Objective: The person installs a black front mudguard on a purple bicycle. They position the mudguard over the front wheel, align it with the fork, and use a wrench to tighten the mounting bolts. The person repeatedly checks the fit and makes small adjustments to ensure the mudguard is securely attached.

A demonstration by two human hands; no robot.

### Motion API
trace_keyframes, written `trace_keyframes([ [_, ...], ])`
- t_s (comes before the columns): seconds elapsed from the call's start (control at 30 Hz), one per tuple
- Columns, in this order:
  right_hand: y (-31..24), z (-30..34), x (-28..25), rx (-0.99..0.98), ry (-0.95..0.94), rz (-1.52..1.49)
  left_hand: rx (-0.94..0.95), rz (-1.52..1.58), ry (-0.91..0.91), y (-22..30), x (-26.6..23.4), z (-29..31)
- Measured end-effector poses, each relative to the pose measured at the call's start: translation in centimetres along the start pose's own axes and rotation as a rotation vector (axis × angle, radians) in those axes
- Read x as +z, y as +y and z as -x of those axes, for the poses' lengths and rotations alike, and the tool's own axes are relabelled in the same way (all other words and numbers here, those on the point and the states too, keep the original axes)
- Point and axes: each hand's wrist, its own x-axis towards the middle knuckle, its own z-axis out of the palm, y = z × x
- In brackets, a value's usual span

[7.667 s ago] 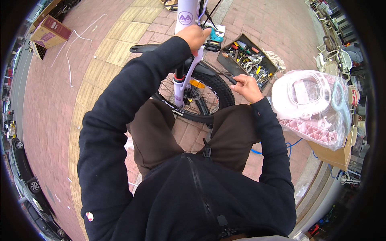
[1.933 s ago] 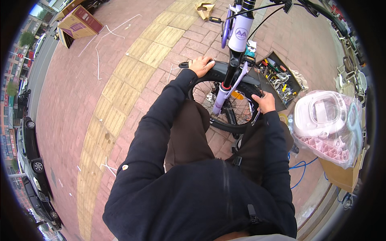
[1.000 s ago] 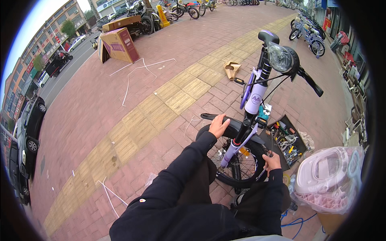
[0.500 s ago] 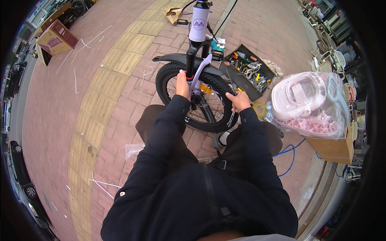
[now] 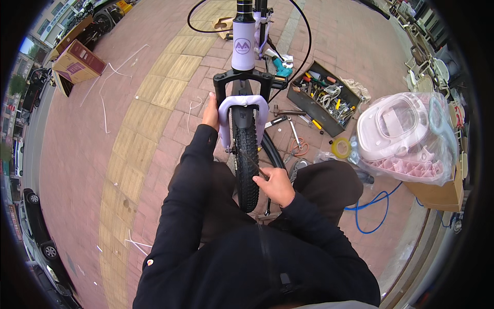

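Observation:
A bicycle's front wheel (image 5: pixel 247 170) faces me edge-on between my knees, its knobby black tyre under a lilac and black suspension fork (image 5: pixel 242 101). My left hand (image 5: pixel 210 112) is closed on the fork's left leg, thumb pointing up and the other fingers mostly hidden behind it. Close to the tyre's right side, my right hand (image 5: pixel 277 186) is closed around a slim metal wrench (image 5: pixel 262 174). One end of the wrench reaches toward the wheel's side; the other shows below the hand. Above the fork rises the lilac head tube (image 5: pixel 243 46).
An open toolbox (image 5: pixel 327 98) full of tools lies right of the wheel. Near it on the paving are a hammer (image 5: pixel 289 111), orange-handled scissors (image 5: pixel 300 148) and yellow tape (image 5: pixel 340 148). Farther right, a plastic-wrapped pink item (image 5: pixel 396 129) sits on a carton (image 5: pixel 437 193). A blue hose (image 5: pixel 383 208) curls nearby.
The front wheel and fork have swung from an angle to straight toward me. My right hand has moved left and nearer with the wrench; my left hand has shifted left with the fork.

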Motion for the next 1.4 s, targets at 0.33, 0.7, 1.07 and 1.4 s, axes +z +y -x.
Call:
trace_keyframes([
  [0.33, -0.4, -1.1, -0.4, 0.217, -0.106, -0.287, -0.054, -0.053, -0.083, 0.8, -0.7, -1.2],
  [0.7, 2.4, -2.1, -0.8, 0.311, -0.022, -0.586, -0.455, -0.330, -0.157, 2.9, -0.2, -8.6],
  [1.07, 2.4, -2.1, -0.6, 0.274, -0.003, -0.590, -0.530, -0.473, -0.230, 4.5, 1.8, -11.4],
  [1.4, 2.5, -2.8, 0.0, 0.153, 0.037, -0.493, -0.526, -0.446, -0.231, 2.7, 2.2, -11.6],
])
